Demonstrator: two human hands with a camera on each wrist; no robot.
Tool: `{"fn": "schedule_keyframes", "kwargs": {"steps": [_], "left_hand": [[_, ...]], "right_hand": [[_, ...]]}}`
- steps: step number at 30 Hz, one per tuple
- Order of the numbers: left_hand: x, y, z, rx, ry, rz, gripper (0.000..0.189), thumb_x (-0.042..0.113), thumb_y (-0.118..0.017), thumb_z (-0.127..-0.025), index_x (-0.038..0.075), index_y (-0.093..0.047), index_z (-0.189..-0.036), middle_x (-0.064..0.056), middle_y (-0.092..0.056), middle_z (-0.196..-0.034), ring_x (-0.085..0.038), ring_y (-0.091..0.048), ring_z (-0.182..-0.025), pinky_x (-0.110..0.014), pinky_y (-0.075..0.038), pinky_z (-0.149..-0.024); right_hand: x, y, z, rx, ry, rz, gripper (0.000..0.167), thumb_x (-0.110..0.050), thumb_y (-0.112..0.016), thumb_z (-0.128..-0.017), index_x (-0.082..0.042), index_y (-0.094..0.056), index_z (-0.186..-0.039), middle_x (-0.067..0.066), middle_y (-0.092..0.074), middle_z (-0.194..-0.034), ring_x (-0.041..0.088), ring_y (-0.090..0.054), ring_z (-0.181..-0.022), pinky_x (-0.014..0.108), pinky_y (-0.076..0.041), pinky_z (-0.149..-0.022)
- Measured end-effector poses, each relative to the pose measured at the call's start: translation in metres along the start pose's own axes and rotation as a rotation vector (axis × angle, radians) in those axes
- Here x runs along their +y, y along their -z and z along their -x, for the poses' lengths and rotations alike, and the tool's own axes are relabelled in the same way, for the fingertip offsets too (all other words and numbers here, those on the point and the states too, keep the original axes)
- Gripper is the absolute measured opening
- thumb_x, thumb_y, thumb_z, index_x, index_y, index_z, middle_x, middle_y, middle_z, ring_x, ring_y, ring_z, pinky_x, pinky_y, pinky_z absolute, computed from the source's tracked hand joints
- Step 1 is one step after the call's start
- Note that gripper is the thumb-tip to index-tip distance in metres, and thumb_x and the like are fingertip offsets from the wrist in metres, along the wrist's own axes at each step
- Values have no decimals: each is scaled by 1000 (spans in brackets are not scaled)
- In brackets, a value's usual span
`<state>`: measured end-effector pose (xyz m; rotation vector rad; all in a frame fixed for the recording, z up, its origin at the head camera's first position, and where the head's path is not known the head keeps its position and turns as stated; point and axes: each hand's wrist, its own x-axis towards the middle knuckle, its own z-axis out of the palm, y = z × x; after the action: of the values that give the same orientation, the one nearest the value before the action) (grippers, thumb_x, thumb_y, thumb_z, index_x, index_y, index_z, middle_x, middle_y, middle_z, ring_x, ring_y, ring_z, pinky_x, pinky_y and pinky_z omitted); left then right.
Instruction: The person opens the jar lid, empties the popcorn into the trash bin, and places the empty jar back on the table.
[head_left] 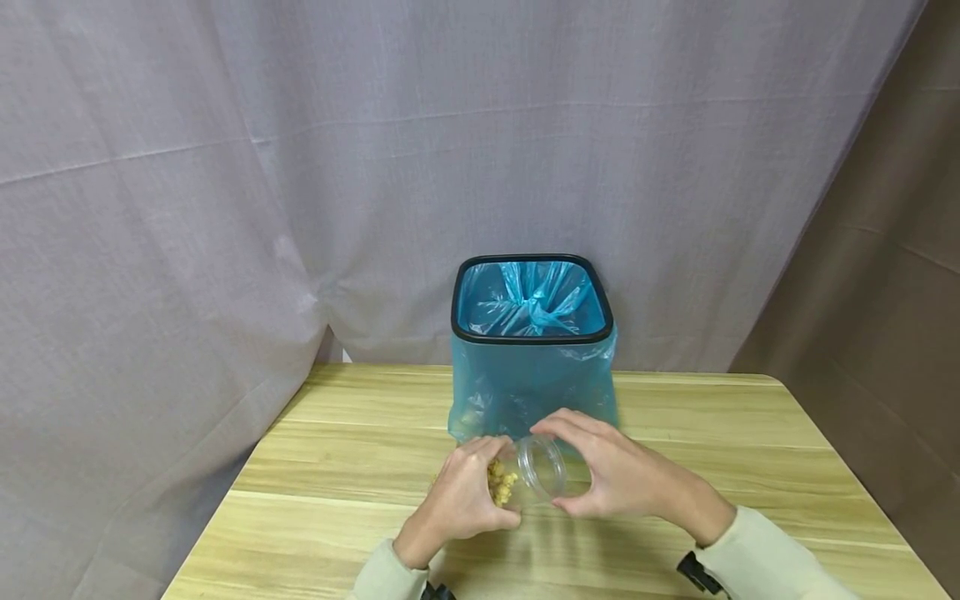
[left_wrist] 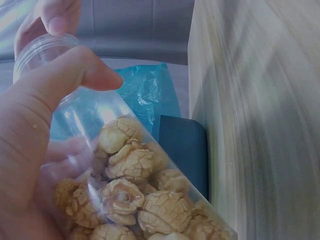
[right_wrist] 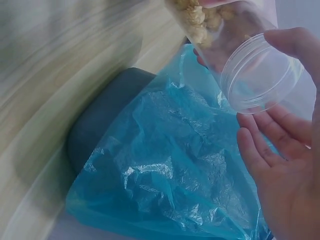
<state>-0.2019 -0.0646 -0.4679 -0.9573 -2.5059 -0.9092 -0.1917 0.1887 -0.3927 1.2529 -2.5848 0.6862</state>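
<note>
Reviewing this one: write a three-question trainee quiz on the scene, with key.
1. Which hand grips the clear plastic cylindrical jar where it holds knobbly tan pieces?

2. The thin blue plastic bag is: a) wrapped round the jar; b) lining the black-rimmed square bin; c) inside the jar.

3. True or false: the jar stands upright.

Key:
1. The left hand.
2. b.
3. False: it is tilted.

The counter (head_left: 697, 417) offers room to pass left and right of the bin (head_left: 534, 340). Straight ahead, the bin stands in the way, the curtain (head_left: 555, 167) closing the far side. Near centre, left grip (head_left: 467, 492), right grip (head_left: 626, 475) and jar (left_wrist: 107, 112) block crossing.
</note>
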Motion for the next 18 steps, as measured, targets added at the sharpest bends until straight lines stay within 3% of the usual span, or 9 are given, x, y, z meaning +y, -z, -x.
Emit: {"fn": "schedule_keyframes", "kwargs": {"steps": [10, 18], "left_hand": [[-2, 1, 1, -10, 17, 25, 81, 27, -94, -57, 7, -67, -130, 3, -75, -114, -11, -67, -104, -32, -59, -96], [-5, 4, 4, -21, 52, 54, 69, 25, -93, -58, 14, -68, -122, 3, -75, -112, -11, -67, -104, -29, -59, -92]], "right_hand": [[2, 5, 0, 17, 87, 60, 84, -24, -97, -69, -10, -57, -141, -2, -63, -137, 15, -62, -124, 39, -61, -101], [4, 10, 2, 12, 60, 69, 83, -28, -96, -72, -10, -57, -143, 0, -63, -139, 15, -62, -124, 40, -61, -101]]}}
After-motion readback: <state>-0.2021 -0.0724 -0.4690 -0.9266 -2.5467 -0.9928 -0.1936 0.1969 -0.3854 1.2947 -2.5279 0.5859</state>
